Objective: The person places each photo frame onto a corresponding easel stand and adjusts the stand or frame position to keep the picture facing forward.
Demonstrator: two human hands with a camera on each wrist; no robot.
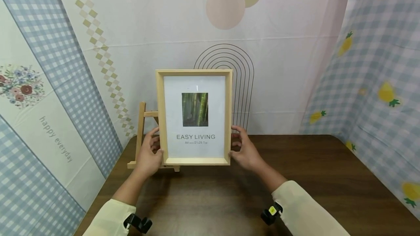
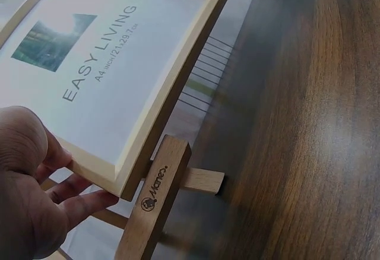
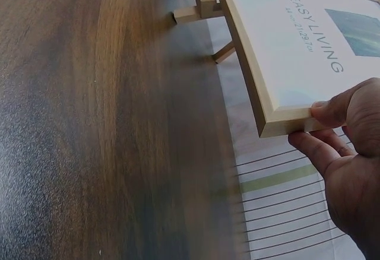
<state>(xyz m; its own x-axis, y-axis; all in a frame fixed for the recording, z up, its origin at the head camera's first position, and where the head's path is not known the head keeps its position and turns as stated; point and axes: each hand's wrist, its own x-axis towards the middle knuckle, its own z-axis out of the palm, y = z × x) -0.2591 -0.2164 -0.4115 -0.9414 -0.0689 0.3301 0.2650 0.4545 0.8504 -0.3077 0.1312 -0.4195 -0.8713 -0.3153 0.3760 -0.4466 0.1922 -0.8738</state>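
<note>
A light wooden picture frame [image 1: 194,161] stands upright in front of me, its white insert reading EASY LIVING below a small bamboo picture. My left hand [image 1: 150,154] grips its left side near the lower corner, thumb in front and fingers behind. On the opposite side my right hand [image 1: 245,151] holds the frame the same way, thumb on the front edge. A wooden tabletop easel [image 1: 140,130] stands behind the frame and to its left, partly hidden by it. In the left wrist view, the frame's lower corner is close to the easel's ledge [image 2: 157,197], which bears a printed logo; contact is unclear.
The dark brown wooden table [image 1: 295,177] extends to the right and in front. A white patterned cloth [image 1: 279,83] hangs behind it, with checked cloths at the left and right. Each sleeve bears a black wrist device [image 1: 271,213].
</note>
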